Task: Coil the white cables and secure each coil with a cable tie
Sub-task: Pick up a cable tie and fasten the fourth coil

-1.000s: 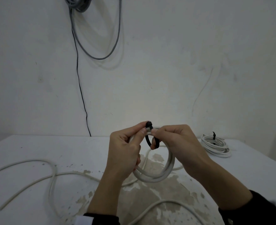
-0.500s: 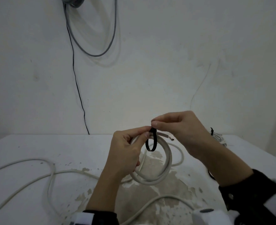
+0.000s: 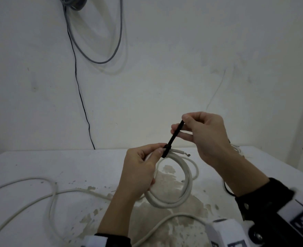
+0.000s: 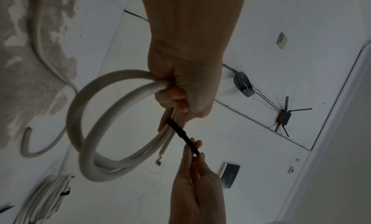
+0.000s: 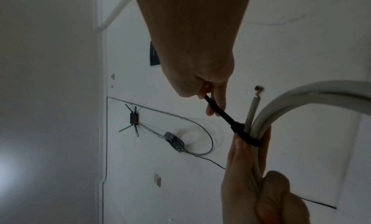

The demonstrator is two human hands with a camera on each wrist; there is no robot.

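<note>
Both hands' fingers [image 3: 178,128] around cable tie [image 3: 173,138]

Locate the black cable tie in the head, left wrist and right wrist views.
Head: black cable tie at centre, slanting up-right.
Left wrist: centre, cable tie slanting down-right.
Right wrist: right of centre, cable tie looped round the white cable coil.
Shared landmark: the coil's bare wire end.

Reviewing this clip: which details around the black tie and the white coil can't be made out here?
- Head view: the left hand covers the spot where the black cable tie closes around the white coiled cable.
- Right wrist view: the right hand hides the tie's tail end.
- Head view: the right forearm blocks most of the tied white coil.
- Left wrist view: the dark wall plate's print is too small.
</note>
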